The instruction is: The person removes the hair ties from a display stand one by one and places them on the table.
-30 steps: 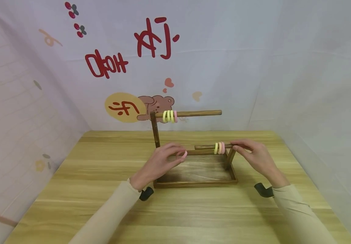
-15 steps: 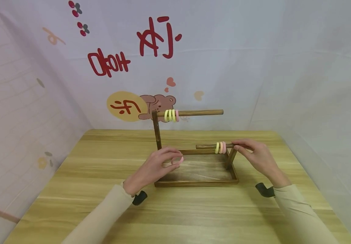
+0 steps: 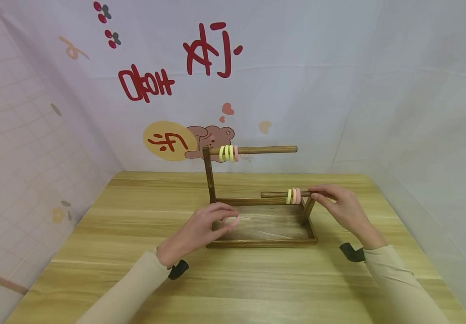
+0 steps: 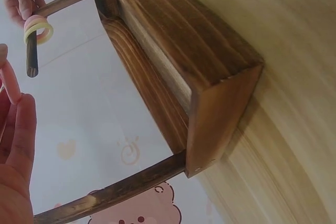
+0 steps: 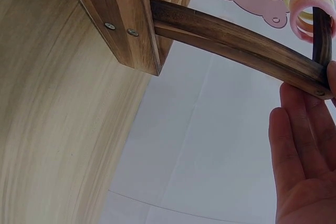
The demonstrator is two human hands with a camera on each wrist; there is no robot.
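Observation:
My left hand (image 3: 200, 227) pinches a pink hair tie (image 3: 236, 221) between thumb and fingertips, over the left part of the wooden rack's tray base (image 3: 265, 243). In the left wrist view the same pink tie (image 4: 11, 83) stands up between the fingertips. My right hand (image 3: 341, 208) grips the rack's short right post (image 3: 307, 210) at its top, where the lower peg (image 3: 272, 195) joins it. On that peg hang a yellow, an orange and a pink hair tie (image 3: 298, 196). The upper peg (image 3: 267, 150) carries several ties, yellow ones (image 3: 227, 153) and a pink one (image 3: 236, 153).
The rack stands on a wood-grain table (image 3: 257, 288). Its tall left post (image 3: 209, 173) rises behind my left hand. A white printed cloth (image 3: 297, 81) hangs behind the table and along both sides. Black wrist mounts (image 3: 352, 253) sit at both cuffs.
My left hand has drawn back toward me, left and lower, carrying the pink hair tie from near the lower peg's free end. My right hand keeps its grip on the post.

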